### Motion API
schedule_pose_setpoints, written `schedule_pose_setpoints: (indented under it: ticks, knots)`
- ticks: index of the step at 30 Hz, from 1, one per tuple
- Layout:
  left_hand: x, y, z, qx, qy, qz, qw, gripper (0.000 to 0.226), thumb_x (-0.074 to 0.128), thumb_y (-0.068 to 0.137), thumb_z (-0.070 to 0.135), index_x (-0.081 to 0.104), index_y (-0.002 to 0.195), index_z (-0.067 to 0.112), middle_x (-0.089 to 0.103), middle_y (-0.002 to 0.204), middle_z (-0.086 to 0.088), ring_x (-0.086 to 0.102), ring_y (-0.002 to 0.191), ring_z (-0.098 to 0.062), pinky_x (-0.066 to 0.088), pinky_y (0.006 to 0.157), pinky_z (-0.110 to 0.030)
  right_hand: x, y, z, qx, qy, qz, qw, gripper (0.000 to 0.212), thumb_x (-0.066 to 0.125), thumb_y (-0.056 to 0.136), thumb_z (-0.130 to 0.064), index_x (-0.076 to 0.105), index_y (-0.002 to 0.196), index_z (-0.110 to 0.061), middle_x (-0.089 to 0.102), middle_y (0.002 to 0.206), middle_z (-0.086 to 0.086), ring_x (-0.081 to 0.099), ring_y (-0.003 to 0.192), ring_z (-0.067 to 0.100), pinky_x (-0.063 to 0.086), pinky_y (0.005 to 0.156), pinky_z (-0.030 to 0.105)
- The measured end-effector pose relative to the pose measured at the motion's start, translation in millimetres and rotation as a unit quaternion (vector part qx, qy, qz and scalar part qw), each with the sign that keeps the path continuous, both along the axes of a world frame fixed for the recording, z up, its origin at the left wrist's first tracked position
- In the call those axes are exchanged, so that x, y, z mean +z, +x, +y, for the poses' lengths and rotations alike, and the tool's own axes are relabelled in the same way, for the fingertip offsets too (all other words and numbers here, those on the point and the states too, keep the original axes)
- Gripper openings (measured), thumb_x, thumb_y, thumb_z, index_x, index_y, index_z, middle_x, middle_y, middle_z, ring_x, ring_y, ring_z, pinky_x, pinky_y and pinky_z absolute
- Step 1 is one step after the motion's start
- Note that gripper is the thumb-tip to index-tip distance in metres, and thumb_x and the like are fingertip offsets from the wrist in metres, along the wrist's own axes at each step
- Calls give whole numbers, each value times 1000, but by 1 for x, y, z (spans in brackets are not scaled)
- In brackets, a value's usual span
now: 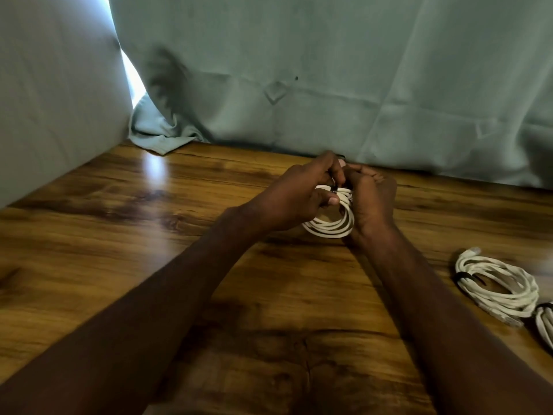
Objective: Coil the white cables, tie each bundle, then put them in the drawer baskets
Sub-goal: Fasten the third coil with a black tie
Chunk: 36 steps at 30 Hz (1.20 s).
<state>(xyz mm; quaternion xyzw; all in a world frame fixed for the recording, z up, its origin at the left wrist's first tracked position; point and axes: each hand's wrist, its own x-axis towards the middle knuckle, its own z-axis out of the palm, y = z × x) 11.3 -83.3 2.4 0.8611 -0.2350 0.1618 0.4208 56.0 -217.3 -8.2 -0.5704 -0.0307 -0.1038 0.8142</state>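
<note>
Your left hand and right hand meet over a coiled white cable near the middle of the table's far edge, just in front of the green curtain. The left fingers curl round the top of the coil with the thumb pressed against the loops; the right hand wraps the coil's right side, its fingertips pinching at the top, where a small dark band crosses the strands. That band looks like the tie going on, though the spot is small and partly covered by your fingers, so I cannot tell whether it is fastened. By that reading, this bundle is coiled and you are in the middle of tying it. Out toward the table's right edge lies a second white bundle with a dark tie already round it, and just beside it, nearer the front right corner and cut off by the frame, a third bundle shows a dark band too. So two appear finished and resting on the wooden table. No drawer or basket is in view, so the putting away still seems to be ahead of you.
</note>
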Motion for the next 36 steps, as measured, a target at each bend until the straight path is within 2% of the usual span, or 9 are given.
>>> schedule_pose_setpoints:
  ticks: [2, 5, 10, 18, 24, 27, 31, 34, 36]
  knots:
    - [0, -1, 0, 9, 17, -20, 1000, 31, 70, 90, -1, 56, 114, 12, 67, 99, 30, 65, 85, 7, 47, 66, -13, -1, 1, 0, -12, 3, 9, 1000, 8, 73, 84, 0, 75, 84, 8, 69, 76, 22, 65, 72, 33, 54, 70, 46]
    - [-2, 0, 0, 18, 52, -73, 996, 31, 70, 88, -3, 59, 113, 12, 68, 124, 5, 68, 109, -11, 55, 82, -28, -2, 0, 1, -15, -14, 20, 1000, 14, 70, 83, 3, 72, 70, -1, 68, 70, 18, 64, 68, 30, 53, 66, 44]
    - [-5, 4, -4, 49, 99, -76, 991, 22, 70, 90, 3, 60, 107, 13, 72, 95, -1, 67, 84, -13, 54, 73, -45, -1, -2, 4, -31, -32, 45, 998, 35, 61, 68, 6, 55, 43, -17, 47, 49, 4, 43, 48, 18, 36, 53, 32]
    - [-4, 11, -3, 104, 158, -81, 978, 31, 66, 92, 2, 64, 121, 10, 70, 108, -9, 65, 98, -26, 53, 83, -43, -5, 3, 6, -18, -2, 23, 1000, 19, 74, 73, -11, 66, 57, -11, 59, 65, 17, 54, 62, 27, 45, 61, 40]
    - [-7, 13, 3, 108, 170, -68, 977, 28, 66, 91, 0, 62, 117, 7, 67, 110, -9, 62, 99, -24, 51, 84, -42, -11, 12, 6, -58, -98, -1, 994, 20, 71, 89, -28, 73, 74, -16, 72, 75, 8, 70, 74, 26, 56, 73, 42]
    - [-8, 16, 11, 126, 161, -61, 977, 24, 65, 94, 3, 62, 117, 7, 65, 114, -10, 60, 102, -24, 50, 88, -40, -11, 10, 1, -160, -277, -53, 946, 18, 65, 99, -34, 70, 90, -19, 72, 89, 2, 68, 85, 18, 52, 78, 32]
    - [-11, 21, 22, 149, 78, -59, 984, 15, 64, 95, 6, 65, 110, 4, 66, 109, -12, 61, 99, -25, 46, 84, -34, -6, -2, 2, -180, -333, -228, 897, 7, 66, 98, -22, 68, 91, -19, 66, 96, 4, 60, 84, 12, 43, 73, 16]
    - [-14, 25, 30, 141, -47, -5, 989, 7, 67, 91, 3, 66, 94, 10, 68, 82, 2, 62, 72, -9, 49, 68, -33, -8, -5, 6, -114, -379, -334, 855, 6, 67, 93, -11, 71, 95, -14, 65, 94, 1, 61, 81, 12, 48, 73, 23]
    - [-12, 26, 34, 135, -111, 27, 984, 13, 67, 89, -3, 66, 87, 9, 64, 71, 6, 57, 58, 3, 46, 62, -26, -12, -5, 8, -65, -445, -367, 814, 23, 66, 89, -2, 72, 107, -14, 64, 101, 2, 62, 88, 17, 52, 76, 32]
